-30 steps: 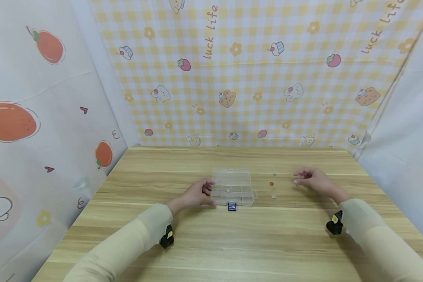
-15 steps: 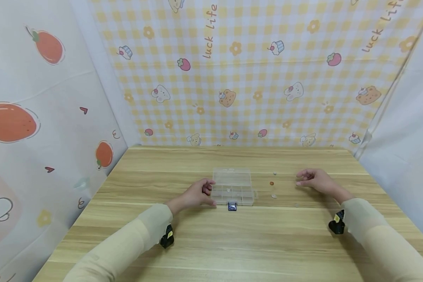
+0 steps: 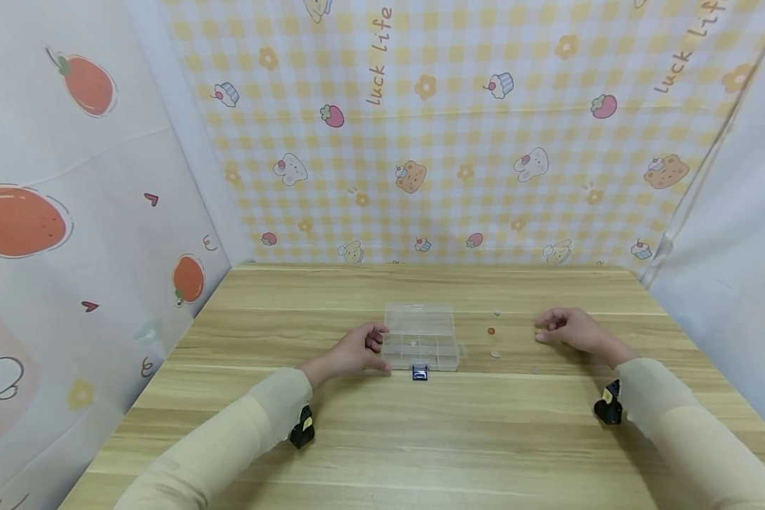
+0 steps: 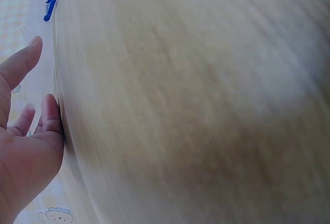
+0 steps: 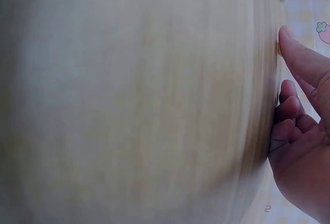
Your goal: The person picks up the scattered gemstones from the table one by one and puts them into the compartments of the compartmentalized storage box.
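Note:
A clear plastic compartment box [image 3: 418,341] lies with its lid up and a blue latch [image 3: 420,372] at its front. My left hand [image 3: 359,349] grips the box's left end, thumb at the front corner and fingers along the side. In the left wrist view the thumb [image 4: 23,61] lies against the box's wall. Farther right, my right hand [image 3: 570,331] is low at the table, its thumb and forefinger around a small yellowish piece [image 3: 538,330]. In the right wrist view an orange bit [image 5: 280,48] shows at the thumb's tip, and the other fingers [image 5: 289,110] are curled.
Between box and right hand lie a small orange piece [image 3: 491,331], a whitish piece [image 3: 495,354] and a greyish one [image 3: 496,313]. Another pale piece [image 3: 537,371] lies nearer the front. A checked cloth [image 3: 446,212] hangs behind the wooden table [image 3: 408,439].
My right hand has shifted slightly right, and its thumb and forefinger have closed on the small yellowish piece. The left hand and the box have stayed in place.

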`<move>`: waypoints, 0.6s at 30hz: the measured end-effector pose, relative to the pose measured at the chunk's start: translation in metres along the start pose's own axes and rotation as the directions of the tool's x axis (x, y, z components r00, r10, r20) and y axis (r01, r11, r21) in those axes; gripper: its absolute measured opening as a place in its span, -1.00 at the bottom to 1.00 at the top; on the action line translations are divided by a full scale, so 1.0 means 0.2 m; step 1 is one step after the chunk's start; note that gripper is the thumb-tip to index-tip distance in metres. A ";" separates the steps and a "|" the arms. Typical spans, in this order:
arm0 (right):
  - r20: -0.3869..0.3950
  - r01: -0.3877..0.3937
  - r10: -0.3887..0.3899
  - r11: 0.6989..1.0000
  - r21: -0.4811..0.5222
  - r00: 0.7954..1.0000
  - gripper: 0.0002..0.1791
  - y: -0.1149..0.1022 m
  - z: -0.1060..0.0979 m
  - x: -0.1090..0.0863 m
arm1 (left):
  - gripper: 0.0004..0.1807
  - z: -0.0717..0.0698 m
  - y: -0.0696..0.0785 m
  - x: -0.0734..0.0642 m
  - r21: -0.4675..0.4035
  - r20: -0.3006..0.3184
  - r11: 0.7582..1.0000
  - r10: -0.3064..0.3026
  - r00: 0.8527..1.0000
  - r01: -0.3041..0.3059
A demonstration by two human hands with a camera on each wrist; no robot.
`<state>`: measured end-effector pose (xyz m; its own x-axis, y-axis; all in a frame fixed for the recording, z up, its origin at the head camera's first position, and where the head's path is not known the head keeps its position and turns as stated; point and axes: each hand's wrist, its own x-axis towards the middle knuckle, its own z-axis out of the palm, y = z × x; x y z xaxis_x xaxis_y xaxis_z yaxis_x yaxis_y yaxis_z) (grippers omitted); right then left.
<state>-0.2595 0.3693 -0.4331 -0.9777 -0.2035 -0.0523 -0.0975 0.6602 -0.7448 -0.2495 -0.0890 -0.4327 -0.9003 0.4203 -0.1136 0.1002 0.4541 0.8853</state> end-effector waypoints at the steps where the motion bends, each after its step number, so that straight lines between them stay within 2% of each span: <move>1: 0.000 -0.004 0.004 1.000 -0.006 1.000 -0.55 0.00 0.00 0.00 | -0.26 0.00 0.00 0.00 0.000 -0.001 1.000 0.000 1.000 0.000; 9: 0.009 0.002 -0.001 1.000 -0.030 1.000 -0.57 0.00 0.00 0.00 | -0.25 0.00 -0.01 0.00 -0.007 0.002 1.000 0.013 1.000 -0.013; 18: 0.003 0.003 -0.003 0.999 -0.047 1.000 -0.60 0.02 0.01 0.00 | -0.26 0.00 -0.01 0.01 -0.002 -0.004 1.000 -0.001 1.000 0.001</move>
<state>-0.2600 0.3700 -0.4368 -0.9769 -0.2073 -0.0523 -0.1089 0.6929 -0.7128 -0.2508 -0.0886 -0.4344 -0.9019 0.4170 -0.1126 0.0986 0.4526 0.8862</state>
